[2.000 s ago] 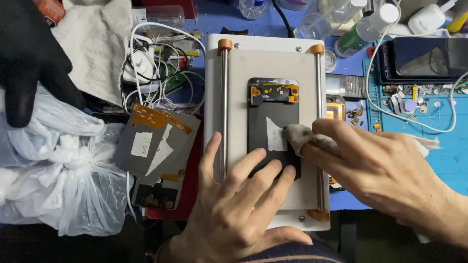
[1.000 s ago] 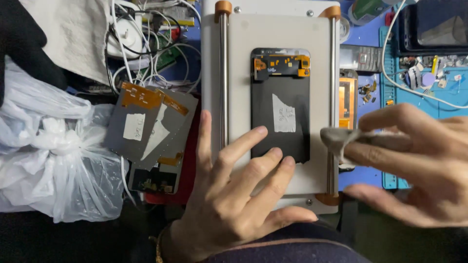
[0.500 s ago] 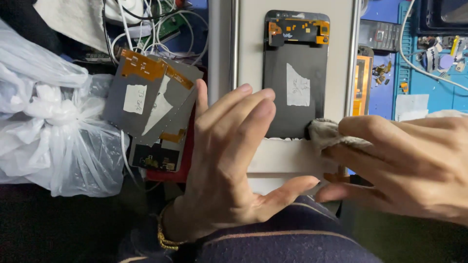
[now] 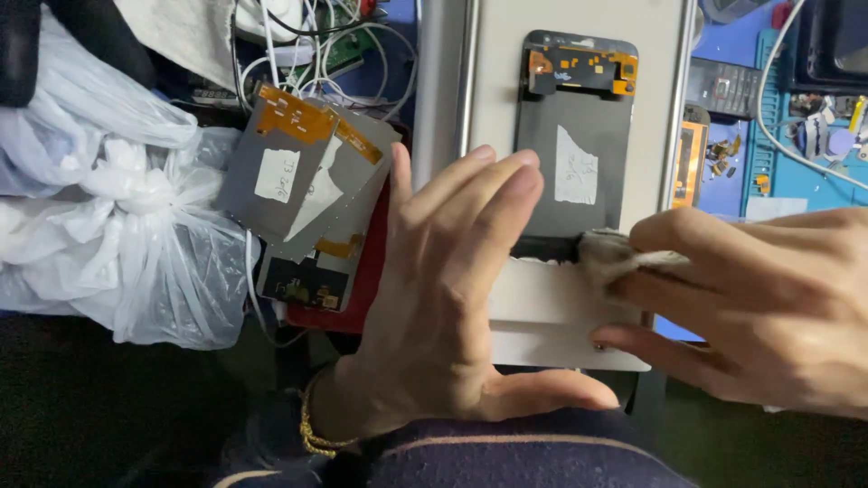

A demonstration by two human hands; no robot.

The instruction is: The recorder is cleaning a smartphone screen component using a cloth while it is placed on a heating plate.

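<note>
The right hand (image 4: pixel 768 307) pinched a small cloth wad (image 4: pixel 608 255) against the near edge of the dark phone screen panel (image 4: pixel 571 172). The left hand (image 4: pixel 443 298) lay flat, fingers extended together, holding the panel on the pale platform (image 4: pixel 551 312). Spare panels (image 4: pixel 298 199) lay left.

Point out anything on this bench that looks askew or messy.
The spare screen panels left of the metal plate lie in a crooked, fanned stack, partly over a red case. White cables above them are tangled. The dark panel on the plate sits straight.
</note>
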